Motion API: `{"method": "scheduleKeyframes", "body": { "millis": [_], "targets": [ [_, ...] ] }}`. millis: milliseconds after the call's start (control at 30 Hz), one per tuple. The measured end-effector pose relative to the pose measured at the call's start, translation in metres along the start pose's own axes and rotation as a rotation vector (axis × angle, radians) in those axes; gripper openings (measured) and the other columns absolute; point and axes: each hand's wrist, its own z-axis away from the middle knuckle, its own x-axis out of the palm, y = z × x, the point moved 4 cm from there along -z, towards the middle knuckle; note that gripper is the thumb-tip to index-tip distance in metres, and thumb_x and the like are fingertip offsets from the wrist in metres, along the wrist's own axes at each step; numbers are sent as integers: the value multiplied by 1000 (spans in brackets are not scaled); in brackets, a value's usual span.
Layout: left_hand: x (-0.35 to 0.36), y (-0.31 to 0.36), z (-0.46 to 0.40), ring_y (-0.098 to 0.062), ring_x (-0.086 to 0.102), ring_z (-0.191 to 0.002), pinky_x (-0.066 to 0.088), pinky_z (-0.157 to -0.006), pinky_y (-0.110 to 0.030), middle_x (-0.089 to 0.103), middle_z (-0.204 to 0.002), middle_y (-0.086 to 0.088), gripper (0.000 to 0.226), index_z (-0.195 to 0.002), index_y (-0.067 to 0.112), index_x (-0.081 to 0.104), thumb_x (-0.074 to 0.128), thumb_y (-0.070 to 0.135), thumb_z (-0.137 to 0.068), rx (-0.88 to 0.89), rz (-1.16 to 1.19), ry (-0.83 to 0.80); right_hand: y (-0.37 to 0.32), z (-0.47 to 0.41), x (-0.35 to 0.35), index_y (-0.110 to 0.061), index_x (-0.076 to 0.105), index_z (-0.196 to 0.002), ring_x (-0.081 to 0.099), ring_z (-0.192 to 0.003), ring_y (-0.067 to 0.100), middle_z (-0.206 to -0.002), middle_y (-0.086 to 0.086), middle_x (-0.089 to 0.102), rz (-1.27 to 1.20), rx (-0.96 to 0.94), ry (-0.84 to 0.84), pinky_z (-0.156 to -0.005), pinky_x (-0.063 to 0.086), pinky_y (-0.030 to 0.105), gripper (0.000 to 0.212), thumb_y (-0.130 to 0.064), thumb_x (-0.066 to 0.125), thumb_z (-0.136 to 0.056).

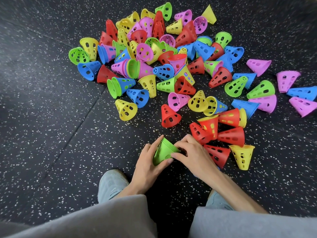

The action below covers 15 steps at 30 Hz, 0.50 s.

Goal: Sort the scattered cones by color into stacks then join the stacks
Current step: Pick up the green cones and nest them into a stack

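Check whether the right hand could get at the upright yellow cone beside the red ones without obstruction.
Probably yes. The yellow cone stands free on the floor, on the right hand's own side, with only a lying red cone between them. That hand now holds the green stack, so it must let go first.

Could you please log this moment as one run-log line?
phase: green sorting | left hand: holds green cone stack | right hand: on stack rims | pile: mixed cones scattered on floor
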Motion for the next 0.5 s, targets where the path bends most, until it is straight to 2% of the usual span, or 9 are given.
{"method": "scheduleKeyframes", "body": {
  "millis": [100, 200, 267, 400, 500],
  "targets": [
    [-1, 1, 0, -4, 53, -114, 41, -94, -16, 52, -111, 17, 76, -151, 56, 32, 70, 62, -86, -6, 19, 6, -3, -2, 1, -28, 67, -113, 56, -99, 7, -103, -14, 61, -117, -29, 15, -84, 46, 31, 24, -37, 72, -91],
    [-7, 8, -1, -9, 54, -117, 41, -99, -17, 57, -118, 17, 74, -151, 53, 34, 68, 61, -86, 24, 36, -12, -3, -4, 1, -28, 69, -106, 61, -90, 3, -93, -15, 67, -211, 1, 52, -81, 50, 29, 19, -34, 75, -89],
    [-13, 13, -6, -14, 55, -117, 44, -101, -24, 60, -119, 15, 70, -151, 50, 38, 67, 60, -87, 34, 37, -46, 0, -4, 0, -30, 69, -99, 63, -85, 3, -86, -17, 68, -259, 17, 90, -77, 51, 29, 12, -33, 75, -89],
    [-37, 31, -32, -14, 60, -116, 51, -96, -38, 63, -121, 16, 52, -144, 41, 51, 59, 57, -94, 93, -23, -113, 8, -5, -11, -29, 72, -96, 70, -84, 2, -88, -20, 75, -515, 48, 181, -80, 55, 26, 10, -21, 75, -90],
    [-57, 58, -70, -10, 61, -115, 54, -91, -30, 62, -122, 18, 36, -136, 34, 59, 58, 43, -101, 168, -49, -113, 14, -3, -21, -25, 73, -97, 70, -87, 2, -90, -16, 76, -655, 85, 269, -82, 54, 23, 9, -19, 75, -91]
  ]
}}
